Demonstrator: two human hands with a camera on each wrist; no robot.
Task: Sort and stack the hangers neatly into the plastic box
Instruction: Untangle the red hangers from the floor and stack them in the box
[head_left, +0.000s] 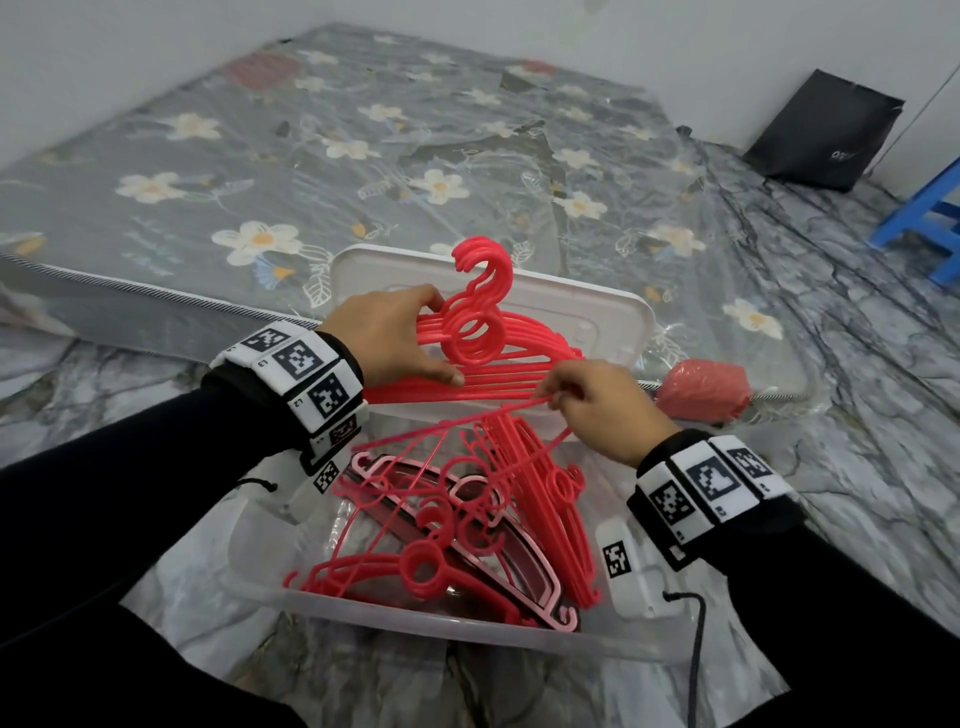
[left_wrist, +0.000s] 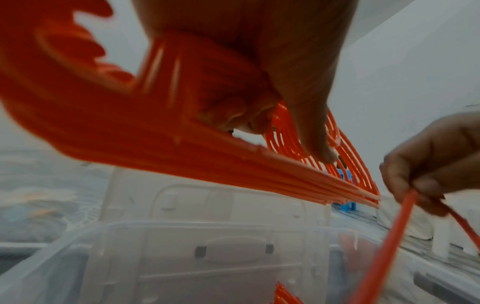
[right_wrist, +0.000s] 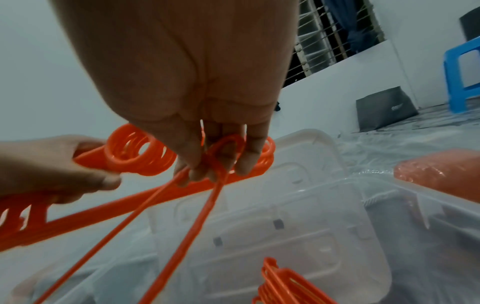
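My left hand (head_left: 395, 332) grips a stacked bundle of red hangers (head_left: 483, 343) above the far end of the clear plastic box (head_left: 415, 618), thumb under the bars, hooks pointing up. My right hand (head_left: 597, 405) pinches the corner end of a single red hanger (head_left: 457, 426) just below the bundle; the rest of it slopes down into the box. In the left wrist view the bundle (left_wrist: 155, 133) fills the frame under my palm. In the right wrist view my fingertips (right_wrist: 244, 164) curl round the single hanger's looped end (right_wrist: 226, 144). More red and pink hangers (head_left: 467, 525) lie jumbled in the box.
The box's white lid (head_left: 597, 306) leans on the flowered mattress (head_left: 363, 156) behind the box. A red wrapped bundle (head_left: 701, 389) lies right of the lid. A black bag (head_left: 826, 130) and blue stool (head_left: 924, 213) stand far right. A cable (head_left: 696, 649) hangs from my right wrist.
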